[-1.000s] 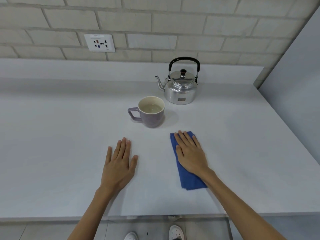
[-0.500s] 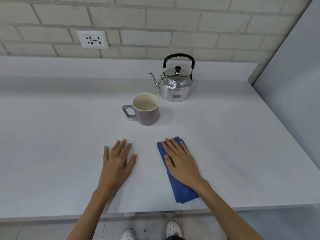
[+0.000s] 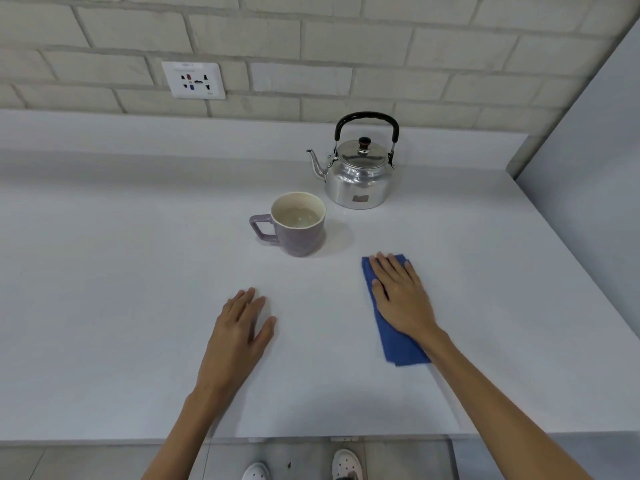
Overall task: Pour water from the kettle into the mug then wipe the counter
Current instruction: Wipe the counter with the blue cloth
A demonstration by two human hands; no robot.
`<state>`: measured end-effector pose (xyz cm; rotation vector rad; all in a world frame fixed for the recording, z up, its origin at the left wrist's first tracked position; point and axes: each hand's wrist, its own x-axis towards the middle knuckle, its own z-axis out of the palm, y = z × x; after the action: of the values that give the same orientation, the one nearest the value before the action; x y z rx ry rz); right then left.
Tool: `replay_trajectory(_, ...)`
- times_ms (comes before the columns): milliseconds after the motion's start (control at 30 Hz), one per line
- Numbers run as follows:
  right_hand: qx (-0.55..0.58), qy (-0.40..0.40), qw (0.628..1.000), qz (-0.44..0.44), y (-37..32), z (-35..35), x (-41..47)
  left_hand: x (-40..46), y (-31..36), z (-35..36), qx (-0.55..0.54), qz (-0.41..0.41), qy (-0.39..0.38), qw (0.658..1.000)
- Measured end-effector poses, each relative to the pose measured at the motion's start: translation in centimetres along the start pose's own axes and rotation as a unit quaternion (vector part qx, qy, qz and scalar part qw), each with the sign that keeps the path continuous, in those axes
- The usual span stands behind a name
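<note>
Since the earlier frame the right hand (image 3: pixel 401 296) and blue cloth (image 3: pixel 398 344) have slid rightward, away from the mug (image 3: pixel 299 225); fingers flat, pinning soft, limp cloth, best pressed mid-fold; left hand (image 3: pixel 239 332) splayed on counter (image 3: pixel 121 306); kettle (image 3: pixel 358 176) behind.

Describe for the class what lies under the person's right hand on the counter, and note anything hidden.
Under the right hand lies a folded blue cloth, flat on the white counter. Its edges show around the fingers and wrist. The cloth's middle and the counter beneath it are covered.
</note>
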<state>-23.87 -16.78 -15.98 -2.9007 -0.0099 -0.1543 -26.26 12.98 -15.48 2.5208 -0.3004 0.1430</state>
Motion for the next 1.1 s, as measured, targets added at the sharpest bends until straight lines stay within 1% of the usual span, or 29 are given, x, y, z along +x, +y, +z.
replay_trajectory(167, -0.010, 0.003, 0.999, -0.037, -4.7, 1.3, 2.5, -0.1, 0.2, -0.2, -0.010, -0.002, -0.004, 1.000)
replay_trajectory(300, 0.021, 0.010, 0.995, -0.093, -9.4, 2.2, 0.6, -0.2, 0.3, -0.4, -0.004, 0.005, -0.005, 1.000)
replay_trajectory(367, 0.047, 0.000, 0.991, -0.123, -11.0, 2.4, -1.4, -0.2, 0.3, -0.4, -0.001, 0.007, -0.002, 1.000)
replay_trajectory(433, 0.060, -0.021, 0.986, -0.154, -11.1, 2.4, -3.7, -0.2, 0.3, -0.4, 0.000, 0.009, -0.001, 1.000)
replay_trajectory(533, 0.081, -0.042, 0.978, -0.186, -8.9, 1.8, -6.3, -0.2, 0.2, -0.5, -0.004, 0.010, 0.004, 1.000)
replay_trajectory(633, 0.097, -0.030, 0.980, -0.170, -7.4, 1.4, -6.2, -0.3, 0.1, -0.6, -0.018, 0.004, 0.006, 1.000)
replay_trajectory(700, 0.095, -0.007, 0.985, -0.145, -8.1, 1.7, -4.9, -0.4, 0.1, -0.7, -0.036, -0.005, 0.009, 0.999)
replay_trajectory(833, 0.092, 0.033, 0.991, -0.097, -12.0, 3.5, -1.2, -0.9, -0.1, -1.2, -0.059, -0.020, 0.017, 0.998)
replay_trajectory(933, 0.088, 0.047, 0.992, -0.073, -15.8, 4.6, 0.9, -1.4, -0.2, -1.7, -0.078, -0.039, 0.043, 0.995)
replay_trajectory(1033, 0.086, 0.046, 0.994, -0.056, -19.1, 5.5, 2.1, -1.7, -0.3, -2.5, -0.087, -0.067, 0.078, 0.991)
replay_trajectory(1100, 0.078, 0.027, 0.995, -0.058, -21.2, 5.9, 2.5, -1.8, -0.1, -3.1, -0.087, -0.072, 0.100, 0.989)
